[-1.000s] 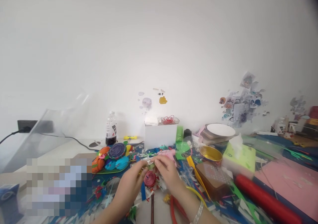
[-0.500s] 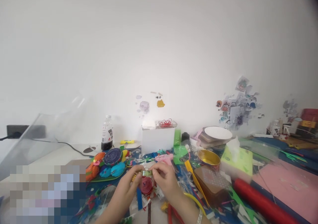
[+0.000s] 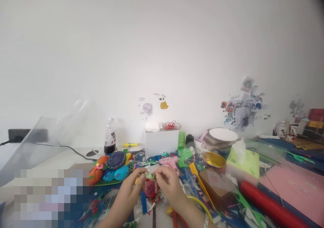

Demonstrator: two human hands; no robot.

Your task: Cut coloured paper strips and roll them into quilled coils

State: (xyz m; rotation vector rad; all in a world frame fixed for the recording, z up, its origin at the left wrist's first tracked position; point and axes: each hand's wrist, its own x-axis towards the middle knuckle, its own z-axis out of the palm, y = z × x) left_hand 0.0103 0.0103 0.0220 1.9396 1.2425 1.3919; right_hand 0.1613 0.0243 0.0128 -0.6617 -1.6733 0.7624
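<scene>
Green strip (image 3: 150, 176) pinched between left hand (image 3: 131, 188) and right hand (image 3: 169, 184)

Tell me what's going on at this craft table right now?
A person sits at a cluttered craft table. Both hands meet over the middle: the left hand and right hand pinch a small green strip between their fingertips, just above a red coiled disc. Whether the strip touches the disc is unclear. To the left lies a cluster of coiled paper discs; behind the hands, a pink glue gun; to the right, a gold bowl and a green tissue pack.
</scene>
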